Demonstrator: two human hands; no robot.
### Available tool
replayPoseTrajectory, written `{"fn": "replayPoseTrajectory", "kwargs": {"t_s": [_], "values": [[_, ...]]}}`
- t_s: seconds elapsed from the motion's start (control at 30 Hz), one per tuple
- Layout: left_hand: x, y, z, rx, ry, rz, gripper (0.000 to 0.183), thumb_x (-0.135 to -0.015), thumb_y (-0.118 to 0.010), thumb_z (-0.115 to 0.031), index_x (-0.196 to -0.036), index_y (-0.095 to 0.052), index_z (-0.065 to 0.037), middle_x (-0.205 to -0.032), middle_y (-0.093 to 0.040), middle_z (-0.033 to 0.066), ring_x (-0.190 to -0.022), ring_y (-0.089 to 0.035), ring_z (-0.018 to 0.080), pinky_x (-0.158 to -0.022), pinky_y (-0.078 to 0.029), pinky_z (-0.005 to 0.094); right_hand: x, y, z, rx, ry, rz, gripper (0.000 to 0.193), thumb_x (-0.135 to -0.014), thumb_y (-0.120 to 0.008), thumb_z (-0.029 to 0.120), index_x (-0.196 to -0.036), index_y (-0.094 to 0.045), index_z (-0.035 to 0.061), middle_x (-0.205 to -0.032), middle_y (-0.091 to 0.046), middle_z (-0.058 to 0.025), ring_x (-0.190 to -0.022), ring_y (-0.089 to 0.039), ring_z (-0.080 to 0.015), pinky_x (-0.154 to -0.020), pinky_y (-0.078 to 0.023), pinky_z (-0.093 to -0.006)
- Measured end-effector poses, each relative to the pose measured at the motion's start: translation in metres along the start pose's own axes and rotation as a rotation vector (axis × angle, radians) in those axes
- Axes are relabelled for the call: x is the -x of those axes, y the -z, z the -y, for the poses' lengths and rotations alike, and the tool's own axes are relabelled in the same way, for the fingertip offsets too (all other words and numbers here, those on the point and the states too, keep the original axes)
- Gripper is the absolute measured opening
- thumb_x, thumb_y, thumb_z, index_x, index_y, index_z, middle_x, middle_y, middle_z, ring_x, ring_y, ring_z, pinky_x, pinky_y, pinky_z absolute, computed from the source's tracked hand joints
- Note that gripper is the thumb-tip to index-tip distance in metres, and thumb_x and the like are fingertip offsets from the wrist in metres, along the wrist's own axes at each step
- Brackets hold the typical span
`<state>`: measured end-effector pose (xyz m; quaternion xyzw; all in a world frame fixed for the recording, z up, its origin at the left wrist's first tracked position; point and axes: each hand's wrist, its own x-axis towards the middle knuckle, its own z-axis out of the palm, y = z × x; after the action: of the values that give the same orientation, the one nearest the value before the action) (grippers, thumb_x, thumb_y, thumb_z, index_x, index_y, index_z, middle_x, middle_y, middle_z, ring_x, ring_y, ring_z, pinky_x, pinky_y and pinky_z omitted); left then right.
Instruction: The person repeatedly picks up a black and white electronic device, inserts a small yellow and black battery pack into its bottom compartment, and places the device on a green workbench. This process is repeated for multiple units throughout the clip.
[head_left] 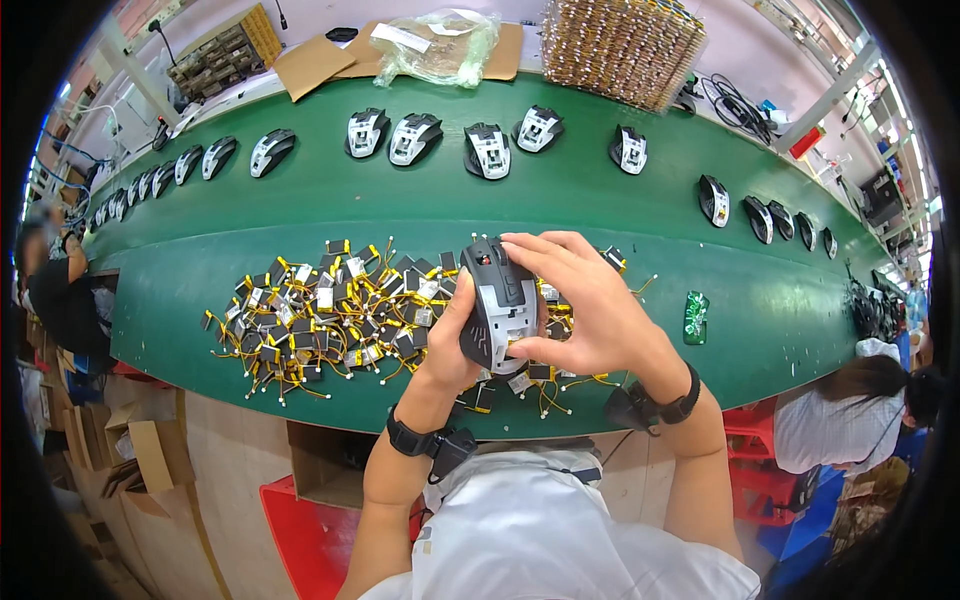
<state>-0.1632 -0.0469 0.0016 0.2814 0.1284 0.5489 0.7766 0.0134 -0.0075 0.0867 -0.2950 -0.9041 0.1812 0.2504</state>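
Observation:
Between my two hands I hold a computer mouse (497, 290), black at the front with a white, uncovered rear part. My left hand (450, 335) grips its left side, the thumb along the edge. My right hand (585, 305) wraps the other side, fingers over the front and thumb pressed near the rear opening. The mouse is above a wide heap of small battery packs (330, 315) with black or silver bodies, yellow tape and thin wires ending in white plugs. Part of the heap is hidden behind my hands and the mouse.
Partly assembled mice (488, 152) stand in a row along the green bench (600, 210). A green card-like item (696, 318) lies right of my hands. Cardboard (315, 66), a plastic bag (440, 48) and a stack of small parts (622, 50) line the back. People sit at both sides.

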Motion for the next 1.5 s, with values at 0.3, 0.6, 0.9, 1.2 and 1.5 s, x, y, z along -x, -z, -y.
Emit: {"fn": "replayPoseTrajectory", "kwargs": {"t_s": [0.3,0.6,0.9,1.2,1.5], "values": [[-0.002,-0.012,0.009,-0.136,0.104,-0.092,0.067,-0.104,-0.025,-0.053,-0.148,-0.034,-0.003,-0.133,-0.057,0.0212,-0.111,-0.064,0.0353,-0.095,-0.051,0.042,0.017,0.007,-0.029,-0.096,-0.103,-0.081,0.089,-0.065,-0.086,0.036,-0.137,-0.049,-0.001,-0.128,-0.059,-0.0197,-0.115,-0.057,-0.0331,-0.101,-0.044,-0.0416],[-0.01,-0.003,-0.007,-0.393,0.114,-0.025,0.057,-0.097,-0.051,-0.031,-0.144,-0.036,-0.002,-0.114,-0.065,0.0196,-0.099,-0.067,0.0246,-0.085,-0.05,0.03,0.106,0.15,-0.281,0.361,-0.707,0.162,0.076,-0.063,-0.088,0.035,-0.126,-0.055,0.0073,-0.125,-0.062,-0.0141,-0.118,-0.057,-0.0332,-0.101,-0.045,-0.0422],[0.002,0.014,-0.017,-0.344,0.075,-0.069,0.051,-0.087,-0.053,-0.008,-0.136,-0.044,0.001,-0.111,-0.066,0.0191,-0.096,-0.067,0.0242,-0.085,-0.048,0.0315,-0.012,0.106,-0.315,0.357,-0.792,-0.102,0.088,-0.074,-0.073,0.062,-0.131,-0.056,-0.0025,-0.13,-0.059,-0.0277,-0.122,-0.056,-0.0418,-0.104,-0.045,-0.0419],[0.001,0.018,-0.019,-0.245,-0.064,-0.168,0.048,-0.092,-0.057,-0.02,-0.134,-0.043,-0.001,-0.111,-0.064,0.0193,-0.096,-0.066,0.0266,-0.084,-0.052,0.0335,-0.045,0.035,-0.293,0.012,-0.776,-0.31,0.062,-0.085,-0.073,0.031,-0.139,-0.05,0.0114,-0.111,-0.067,-0.0177,-0.095,-0.066,-0.0255,-0.085,-0.053,-0.0392],[0.015,0.014,0.002,-0.215,-0.226,-0.344,0.072,-0.094,-0.057,-0.051,-0.145,-0.035,-0.005,-0.133,-0.054,0.0116,-0.121,-0.056,0.0251,-0.094,-0.053,0.0433,-0.034,-0.015,0.0,-0.201,0.087,0.008,0.046,-0.085,-0.075,0.021,-0.125,-0.055,0.0088,-0.128,-0.06,-0.0155,-0.108,-0.064,-0.0323,-0.09,-0.052,-0.0394]]}}
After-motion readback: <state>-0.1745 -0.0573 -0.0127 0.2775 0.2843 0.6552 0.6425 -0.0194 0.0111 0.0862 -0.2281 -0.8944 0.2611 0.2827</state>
